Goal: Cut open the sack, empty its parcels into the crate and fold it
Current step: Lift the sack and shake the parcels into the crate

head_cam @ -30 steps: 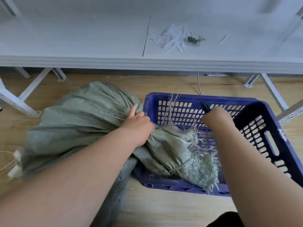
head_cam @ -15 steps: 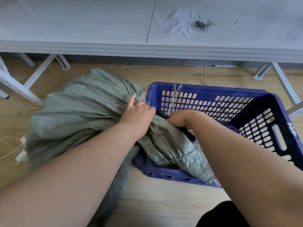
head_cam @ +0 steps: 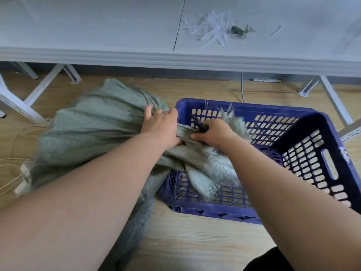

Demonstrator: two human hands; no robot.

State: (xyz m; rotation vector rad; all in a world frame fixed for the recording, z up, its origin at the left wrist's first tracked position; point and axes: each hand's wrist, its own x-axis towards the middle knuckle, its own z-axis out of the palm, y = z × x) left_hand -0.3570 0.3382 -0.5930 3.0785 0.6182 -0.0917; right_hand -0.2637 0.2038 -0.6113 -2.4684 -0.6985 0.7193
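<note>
Floorboards of pale wood run under everything, and a long white table spans the top of the view, its angled legs standing on the floor at the left and right. Next in bulk is the green woven sack, lying full and bunched on the floor at the left, its frayed open end draped over the near left corner of the blue slotted crate and hanging down inside it. The crate sits on the floor just right of the sack, its floor showing loose fibres but no parcels that I can make out. The left hand grips the gathered neck of the sack, fingers curled into the cloth. The right hand is clenched round a dark, slim tool, probably a blade, though the blur keeps it uncertain; its tip points toward the crate's far wall, and the thumb presses the sack's fold beneath it. White cut strands and a small greenish tangle lie on the tabletop. Pale cords trail on the floor at the far left.
</note>
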